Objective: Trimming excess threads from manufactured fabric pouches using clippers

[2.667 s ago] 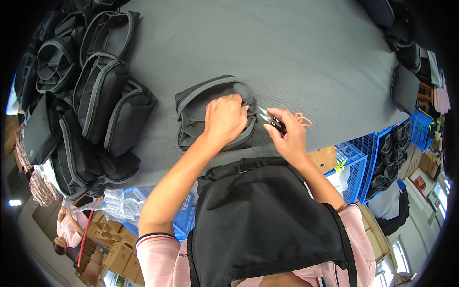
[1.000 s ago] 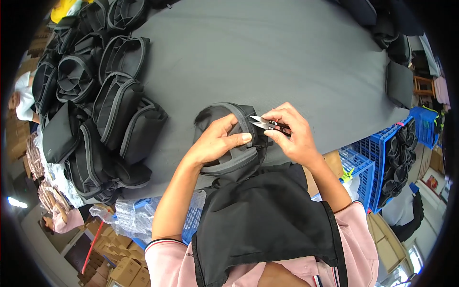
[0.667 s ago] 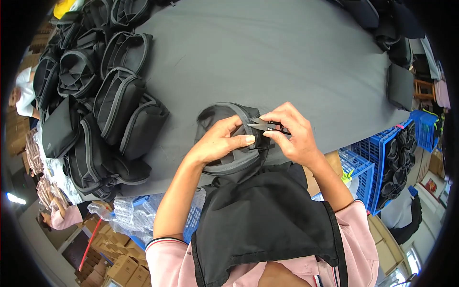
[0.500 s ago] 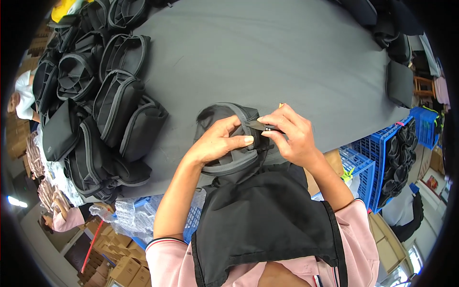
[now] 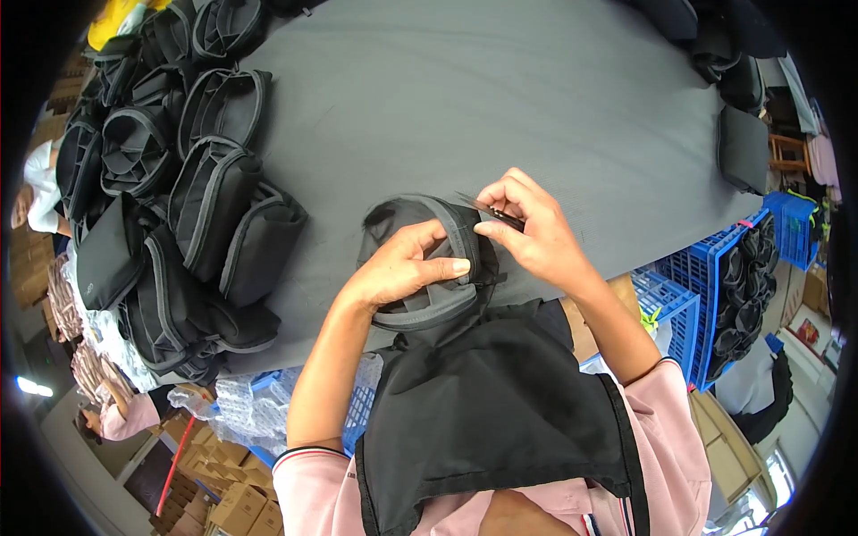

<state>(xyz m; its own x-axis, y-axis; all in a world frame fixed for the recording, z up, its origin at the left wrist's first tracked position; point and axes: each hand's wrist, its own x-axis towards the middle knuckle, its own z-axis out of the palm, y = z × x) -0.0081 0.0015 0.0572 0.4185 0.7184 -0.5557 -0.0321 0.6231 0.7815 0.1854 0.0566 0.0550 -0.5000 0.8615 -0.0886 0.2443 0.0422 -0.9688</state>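
Observation:
My left hand [image 5: 405, 270] is closed on the rim of a black zippered pouch [image 5: 427, 314] that lies opened at the table's near edge. Its thumb presses the grey zipper band at the right, and the other fingers reach partly out of sight behind the rim. In my right hand [image 5: 529, 221] is a pair of small black thread snips [image 5: 502, 216], pinched between thumb and fingers. The narrow pointed tip of the snips points up and left, just above the pouch's upper right rim. A black apron [image 5: 500, 402] covers my front below the pouch.
Several black pouches [image 5: 210, 196] are heaped along the left of the grey table [image 5: 500, 98]. More black cases [image 5: 744, 147] sit at the far right edge. Blue crates [image 5: 706, 286] with pouches stand at the right. Bubble wrap [image 5: 246, 406] and cardboard boxes [image 5: 237, 505] are below left; co-workers [image 5: 125, 415] are beyond.
My right hand has moved up and slightly left with the snips, away from the pouch's right edge, and the snips' tip has turned upward. My left hand keeps its grip on the pouch.

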